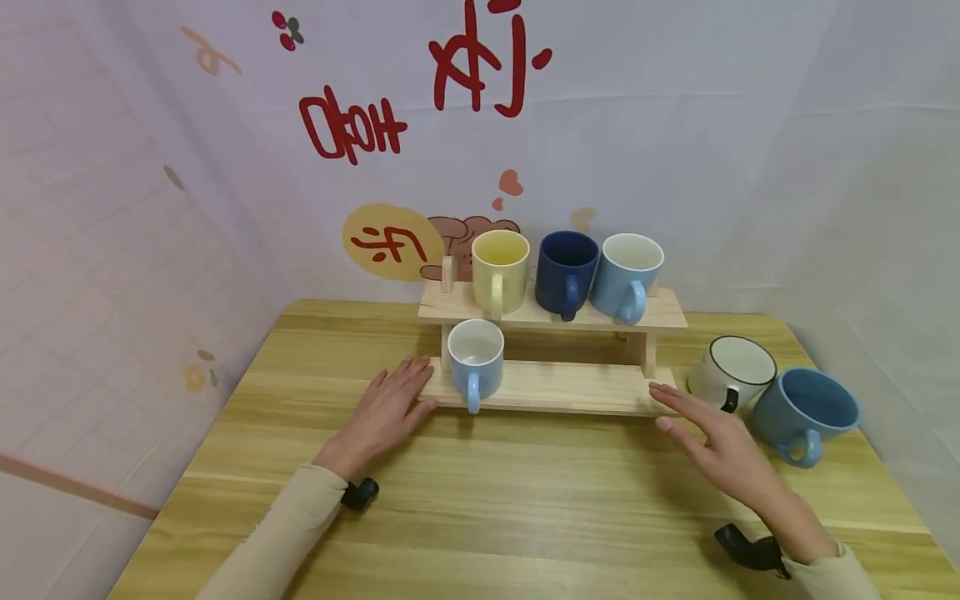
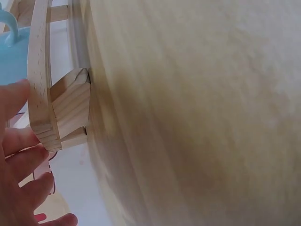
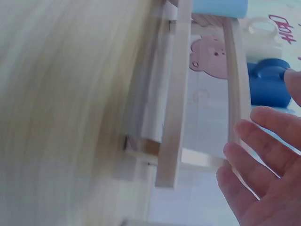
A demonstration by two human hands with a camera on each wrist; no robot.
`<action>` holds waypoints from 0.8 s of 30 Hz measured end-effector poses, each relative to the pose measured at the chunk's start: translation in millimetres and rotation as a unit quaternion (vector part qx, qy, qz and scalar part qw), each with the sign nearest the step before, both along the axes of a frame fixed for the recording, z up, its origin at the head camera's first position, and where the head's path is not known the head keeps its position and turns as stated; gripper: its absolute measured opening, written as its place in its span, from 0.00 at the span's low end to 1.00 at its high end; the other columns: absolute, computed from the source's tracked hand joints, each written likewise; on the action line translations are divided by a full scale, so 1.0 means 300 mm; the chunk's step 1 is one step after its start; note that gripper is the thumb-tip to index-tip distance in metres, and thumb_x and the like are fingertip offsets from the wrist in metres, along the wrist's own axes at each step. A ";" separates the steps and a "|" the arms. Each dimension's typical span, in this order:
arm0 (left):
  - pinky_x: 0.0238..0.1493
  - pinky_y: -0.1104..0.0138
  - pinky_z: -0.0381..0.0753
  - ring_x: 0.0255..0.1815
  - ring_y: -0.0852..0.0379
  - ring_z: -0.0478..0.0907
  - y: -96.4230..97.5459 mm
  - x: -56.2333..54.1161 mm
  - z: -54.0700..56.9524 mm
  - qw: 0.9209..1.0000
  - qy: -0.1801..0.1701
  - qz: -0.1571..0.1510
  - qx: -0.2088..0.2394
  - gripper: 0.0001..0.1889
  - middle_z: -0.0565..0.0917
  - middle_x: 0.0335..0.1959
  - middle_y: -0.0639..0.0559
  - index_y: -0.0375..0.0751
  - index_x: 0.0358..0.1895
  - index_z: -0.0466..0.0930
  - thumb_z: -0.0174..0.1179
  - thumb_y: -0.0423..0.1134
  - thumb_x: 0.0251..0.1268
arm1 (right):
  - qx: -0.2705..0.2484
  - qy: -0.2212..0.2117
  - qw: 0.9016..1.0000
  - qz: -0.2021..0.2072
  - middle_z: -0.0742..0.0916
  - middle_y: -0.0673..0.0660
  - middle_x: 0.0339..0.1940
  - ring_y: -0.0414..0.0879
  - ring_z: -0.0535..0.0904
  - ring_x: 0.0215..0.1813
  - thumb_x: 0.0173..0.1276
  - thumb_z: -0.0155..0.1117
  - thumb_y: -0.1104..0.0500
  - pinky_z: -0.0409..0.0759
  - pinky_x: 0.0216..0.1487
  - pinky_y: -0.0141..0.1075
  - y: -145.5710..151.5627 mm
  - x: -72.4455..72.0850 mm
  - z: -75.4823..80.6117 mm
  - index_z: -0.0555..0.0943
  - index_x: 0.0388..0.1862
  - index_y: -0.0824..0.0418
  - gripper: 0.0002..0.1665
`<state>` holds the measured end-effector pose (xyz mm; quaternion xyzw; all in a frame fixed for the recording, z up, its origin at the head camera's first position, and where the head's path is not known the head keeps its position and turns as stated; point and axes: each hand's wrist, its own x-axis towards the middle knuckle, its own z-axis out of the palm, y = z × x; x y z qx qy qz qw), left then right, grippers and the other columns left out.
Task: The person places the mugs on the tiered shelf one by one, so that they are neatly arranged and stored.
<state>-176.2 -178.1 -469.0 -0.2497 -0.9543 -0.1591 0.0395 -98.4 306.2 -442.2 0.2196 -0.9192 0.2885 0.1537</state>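
Observation:
A two-tier wooden rack point(image 1: 577, 388) stands on the table. My left hand point(image 1: 382, 408) is at the left end of its lower board, fingers extended; in the left wrist view the thumb and fingertips touch the board's end point(image 2: 43, 122). Beside that hand a light blue mug point(image 1: 480, 367) with a white inside sits on the lower board. Near the board's right end is my right hand point(image 1: 723, 450), fingers spread and holding nothing; whether it touches the rack cannot be told. The upper board carries a yellow mug point(image 1: 501, 275), a dark blue mug point(image 1: 561, 275) and a light blue mug point(image 1: 621, 275).
Right of the rack, a white mug point(image 1: 720, 367) with a black rim and a wide blue mug point(image 1: 802, 408) stand close together on the wooden table point(image 1: 525, 500). A printed white cloth point(image 1: 637, 125) hangs behind the table.

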 end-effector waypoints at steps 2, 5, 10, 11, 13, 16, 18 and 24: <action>0.75 0.35 0.59 0.81 0.39 0.57 -0.001 -0.001 0.000 1.000 0.002 0.000 -0.001 0.32 0.63 0.81 0.43 0.36 0.77 0.67 0.53 0.53 0.82 | -0.005 -0.001 1.000 -0.018 0.84 0.57 0.67 0.25 0.68 0.68 0.73 0.68 0.62 0.63 0.60 0.14 0.016 0.019 0.016 0.79 0.73 0.50 0.30; 0.75 0.35 0.59 0.81 0.39 0.58 0.000 -0.002 0.002 1.000 0.000 0.000 0.001 0.31 0.63 0.81 0.43 0.35 0.77 0.68 0.52 0.52 0.82 | -0.015 0.000 0.999 -0.043 0.84 0.59 0.66 0.22 0.67 0.67 0.74 0.68 0.62 0.66 0.56 0.14 0.039 0.042 0.034 0.79 0.72 0.49 0.29; 0.74 0.34 0.59 0.80 0.38 0.59 0.004 -0.006 0.003 1.000 -0.001 0.003 0.000 0.30 0.64 0.80 0.42 0.35 0.76 0.69 0.53 0.52 0.82 | -0.053 0.000 0.995 -0.085 0.85 0.56 0.64 0.18 0.67 0.65 0.75 0.67 0.63 0.63 0.55 0.10 0.082 0.074 0.046 0.82 0.69 0.50 0.25; 0.74 0.34 0.59 0.80 0.38 0.60 0.005 -0.006 0.005 1.000 -0.002 0.004 0.000 0.30 0.65 0.80 0.42 0.36 0.76 0.70 0.54 0.52 0.82 | -0.059 0.002 0.994 -0.095 0.86 0.51 0.63 0.17 0.69 0.64 0.75 0.66 0.63 0.63 0.55 0.10 0.090 0.080 0.046 0.82 0.69 0.49 0.25; 0.75 0.34 0.59 0.80 0.39 0.60 0.007 -0.008 0.006 1.000 -0.005 0.005 0.000 0.30 0.65 0.80 0.43 0.36 0.75 0.70 0.54 0.52 0.82 | -0.077 0.005 0.991 -0.110 0.86 0.40 0.61 0.17 0.71 0.61 0.75 0.66 0.63 0.64 0.53 0.11 0.107 0.090 0.043 0.83 0.67 0.50 0.24; 0.75 0.34 0.59 0.80 0.39 0.60 0.008 -0.010 0.009 1.000 -0.010 0.008 -0.001 0.30 0.65 0.80 0.43 0.36 0.75 0.70 0.53 0.52 0.82 | -0.095 0.000 0.986 -0.139 0.84 0.32 0.59 0.17 0.74 0.56 0.77 0.63 0.62 0.68 0.48 0.13 0.128 0.106 0.037 0.84 0.66 0.51 0.21; 0.75 0.34 0.59 0.80 0.39 0.60 0.009 -0.010 0.009 1.000 -0.012 0.009 -0.002 0.30 0.65 0.80 0.43 0.36 0.75 0.70 0.54 0.52 0.81 | -0.101 -0.010 0.982 -0.159 0.83 0.29 0.58 0.16 0.73 0.54 0.79 0.62 0.60 0.69 0.46 0.14 0.140 0.116 0.033 0.84 0.66 0.52 0.19; 0.75 0.33 0.57 0.80 0.39 0.61 0.011 -0.008 0.006 1.000 -0.008 0.013 -0.005 0.31 0.65 0.80 0.43 0.36 0.75 0.70 0.56 0.52 0.80 | -0.110 -0.056 0.972 -0.199 0.79 0.21 0.54 0.13 0.73 0.50 0.82 0.58 0.54 0.72 0.42 0.13 0.176 0.139 0.016 0.84 0.66 0.57 0.19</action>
